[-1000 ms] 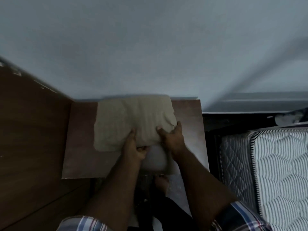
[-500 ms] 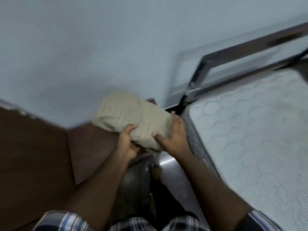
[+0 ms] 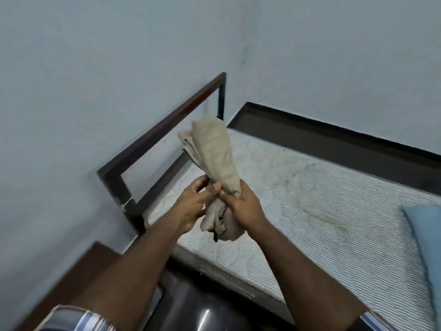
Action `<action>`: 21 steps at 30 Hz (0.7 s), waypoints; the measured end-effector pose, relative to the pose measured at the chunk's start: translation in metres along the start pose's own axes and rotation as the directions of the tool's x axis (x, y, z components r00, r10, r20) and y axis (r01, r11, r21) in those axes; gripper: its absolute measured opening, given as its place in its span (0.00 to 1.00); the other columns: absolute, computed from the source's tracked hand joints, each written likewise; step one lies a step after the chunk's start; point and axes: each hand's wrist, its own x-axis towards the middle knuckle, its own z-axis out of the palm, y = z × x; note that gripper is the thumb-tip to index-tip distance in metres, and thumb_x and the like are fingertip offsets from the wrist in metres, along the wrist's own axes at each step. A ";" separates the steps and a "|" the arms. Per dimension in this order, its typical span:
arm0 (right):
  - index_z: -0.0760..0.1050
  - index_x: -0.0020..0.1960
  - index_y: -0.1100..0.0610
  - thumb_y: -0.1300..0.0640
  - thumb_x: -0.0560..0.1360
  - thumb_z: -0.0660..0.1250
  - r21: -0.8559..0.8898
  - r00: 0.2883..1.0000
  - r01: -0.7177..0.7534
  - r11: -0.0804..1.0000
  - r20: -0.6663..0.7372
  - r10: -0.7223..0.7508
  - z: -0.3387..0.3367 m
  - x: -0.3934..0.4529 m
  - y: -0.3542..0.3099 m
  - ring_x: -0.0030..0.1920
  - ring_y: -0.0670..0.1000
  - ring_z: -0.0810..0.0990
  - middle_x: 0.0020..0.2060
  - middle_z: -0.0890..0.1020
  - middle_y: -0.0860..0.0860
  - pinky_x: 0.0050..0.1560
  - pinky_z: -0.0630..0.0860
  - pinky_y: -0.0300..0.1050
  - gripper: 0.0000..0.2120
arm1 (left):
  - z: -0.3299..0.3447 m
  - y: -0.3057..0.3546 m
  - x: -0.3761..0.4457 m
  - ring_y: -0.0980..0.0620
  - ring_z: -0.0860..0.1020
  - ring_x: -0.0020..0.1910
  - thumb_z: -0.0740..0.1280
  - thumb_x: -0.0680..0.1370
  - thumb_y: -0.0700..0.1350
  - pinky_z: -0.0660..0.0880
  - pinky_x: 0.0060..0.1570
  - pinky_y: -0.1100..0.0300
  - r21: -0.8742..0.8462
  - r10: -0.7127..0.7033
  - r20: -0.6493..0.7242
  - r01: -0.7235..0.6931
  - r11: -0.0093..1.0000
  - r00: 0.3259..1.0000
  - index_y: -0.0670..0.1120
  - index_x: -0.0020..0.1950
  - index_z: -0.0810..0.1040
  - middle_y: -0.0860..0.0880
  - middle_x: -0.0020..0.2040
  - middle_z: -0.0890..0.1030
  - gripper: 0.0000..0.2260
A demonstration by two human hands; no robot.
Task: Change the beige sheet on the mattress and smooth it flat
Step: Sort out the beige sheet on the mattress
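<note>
Head view, looking down over the bed corner. Your right hand (image 3: 245, 204) has its grip closed around the middle of the folded beige sheet (image 3: 214, 149), fingers curled over the cloth so that the bundle is cinched at that point. Your left hand (image 3: 193, 206) meets it from the other side: the thumb presses against the sheet just beside the right hand's knuckles, and the fingers curl round the cloth's near side.

The sheet is held in the air above the mattress (image 3: 310, 211), not touching it. Its upper part rises from the two hands as a tall, tilted bundle of stacked folds, leaning toward the dark metal bed frame rail (image 3: 162, 130); its lower part hangs below the right hand in a loose, crumpled lobe.

The mattress is bare, with a pale striped and quilted cover showing yellowish staining near its middle. It sits inside the dark frame, whose far side rail (image 3: 334, 144) runs along the pale blue-grey wall (image 3: 95, 68). A light blue pillow (image 3: 427, 235) lies on the mattress at the right edge of the view, only partly visible.

At lower left, a brown wooden tabletop (image 3: 71, 278) stands against the wall, beside the head of the bed. Checked shirt sleeves (image 3: 78, 318) show at the bottom edge on both arms.
</note>
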 end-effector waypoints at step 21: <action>0.82 0.53 0.57 0.42 0.82 0.60 0.535 0.863 -0.188 0.824 -0.310 0.398 -0.286 0.118 0.111 0.50 0.53 0.86 0.47 0.87 0.54 0.54 0.82 0.50 0.21 | 0.253 -0.005 0.209 0.43 0.85 0.41 0.66 0.76 0.32 0.82 0.45 0.50 0.168 -0.099 0.001 0.097 0.981 0.995 0.40 0.52 0.80 0.39 0.45 0.85 0.08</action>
